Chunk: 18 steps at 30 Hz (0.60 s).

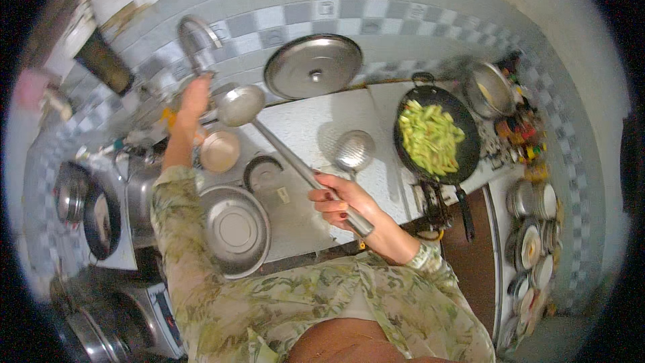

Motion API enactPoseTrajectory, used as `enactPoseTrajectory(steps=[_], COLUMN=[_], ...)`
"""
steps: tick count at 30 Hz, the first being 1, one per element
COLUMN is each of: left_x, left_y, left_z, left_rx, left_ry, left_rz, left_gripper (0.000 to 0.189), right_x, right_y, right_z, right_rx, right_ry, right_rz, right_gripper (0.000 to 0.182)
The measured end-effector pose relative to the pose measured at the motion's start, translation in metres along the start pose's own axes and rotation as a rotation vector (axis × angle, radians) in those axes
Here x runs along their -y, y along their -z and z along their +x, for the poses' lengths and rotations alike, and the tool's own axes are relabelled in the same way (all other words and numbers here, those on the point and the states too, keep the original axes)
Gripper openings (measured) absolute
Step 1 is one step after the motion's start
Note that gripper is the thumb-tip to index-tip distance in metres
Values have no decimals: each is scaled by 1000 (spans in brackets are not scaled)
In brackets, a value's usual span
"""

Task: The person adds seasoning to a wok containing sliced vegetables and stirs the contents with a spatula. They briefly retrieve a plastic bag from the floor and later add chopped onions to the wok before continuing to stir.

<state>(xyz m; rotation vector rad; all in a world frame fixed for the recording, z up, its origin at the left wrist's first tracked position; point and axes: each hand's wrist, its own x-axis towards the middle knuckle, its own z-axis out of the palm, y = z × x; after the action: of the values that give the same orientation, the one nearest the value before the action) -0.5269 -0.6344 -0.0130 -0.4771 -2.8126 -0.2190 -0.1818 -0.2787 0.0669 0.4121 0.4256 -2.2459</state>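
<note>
My right hand point(345, 201) grips the steel handle of a ladle point(242, 105), its bowl pointing up and left. My left hand point(197, 96) reaches to the base of a curved metal faucet point(197, 35); whether its fingers hold anything there is hard to see. A perforated metal skimmer point(355, 150) lies on the white countertop above my right hand. To the right, a black wok point(471, 146) holds cut green vegetable pieces point(431, 138). A round metal lid point(315, 65) leans against the tiled wall.
A wide metal bowl point(236, 232) and a small round bowl point(220, 151) stand near my left arm. A metal pot point(488, 91) stands beyond the wok, whose handle point(466, 217) juts toward me. Stacked dishes point(529, 247) line the right side; a dark pan point(102, 219) is at left.
</note>
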Motion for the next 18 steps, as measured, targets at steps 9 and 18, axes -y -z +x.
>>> enactPoseTrajectory(steps=[9,18], left_x=[-8,-4], left_y=[16,22], left_z=[1,28], left_rx=[-81,20], left_ry=[-187,-196], left_rz=[30,152], left_gripper=[30,17], right_x=[3,6], right_y=[-5,1], right_z=[-2,2], right_rx=[32,12], right_ry=[-70,-76], right_rz=[59,35], right_gripper=[28,37])
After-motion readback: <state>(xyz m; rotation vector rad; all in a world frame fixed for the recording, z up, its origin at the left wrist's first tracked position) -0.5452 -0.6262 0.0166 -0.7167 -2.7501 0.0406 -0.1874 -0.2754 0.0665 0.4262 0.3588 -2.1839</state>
